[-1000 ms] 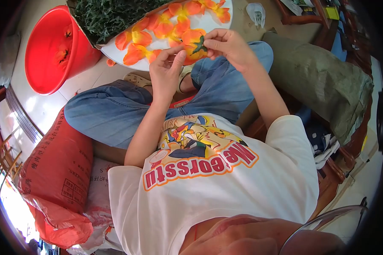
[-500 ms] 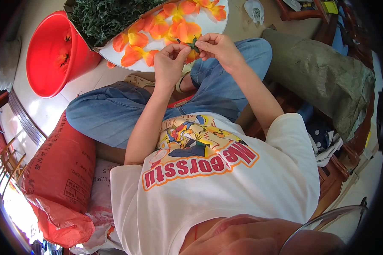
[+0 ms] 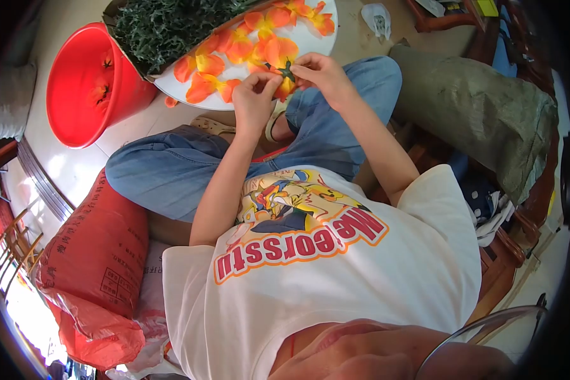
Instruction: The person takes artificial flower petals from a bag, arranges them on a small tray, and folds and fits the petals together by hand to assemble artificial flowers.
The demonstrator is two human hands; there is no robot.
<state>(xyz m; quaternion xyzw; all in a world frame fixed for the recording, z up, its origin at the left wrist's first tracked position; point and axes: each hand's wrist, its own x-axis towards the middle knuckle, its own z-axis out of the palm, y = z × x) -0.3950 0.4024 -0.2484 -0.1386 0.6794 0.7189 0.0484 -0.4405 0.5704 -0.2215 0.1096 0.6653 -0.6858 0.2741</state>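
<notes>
Between my hands, over the edge of a white round surface (image 3: 193, 96), is an orange-yellow artificial flower (image 3: 285, 87) with a green star-shaped calyx (image 3: 287, 71) on it. My left hand (image 3: 254, 95) pinches the flower's near edge between thumb and forefinger. The fingertips of my right hand (image 3: 323, 77) are closed on the green calyx from the other side. Several more orange-yellow petal pieces (image 3: 204, 85) lie spread on the white surface just beyond my hands. My fingers partly hide the held flower.
A cardboard box (image 3: 147, 77) of dark green artificial leaves (image 3: 164, 31) stands at the back left. Beside it is a red bucket (image 3: 76, 120) with flowers inside. A red sack (image 3: 98, 247) lies to my left, a grey-green sack (image 3: 468, 107) to my right.
My right hand has moved slightly down, and the green calyx now sits lower against the orange petals. Both hands keep their pinch. The whole view has shifted slightly.
</notes>
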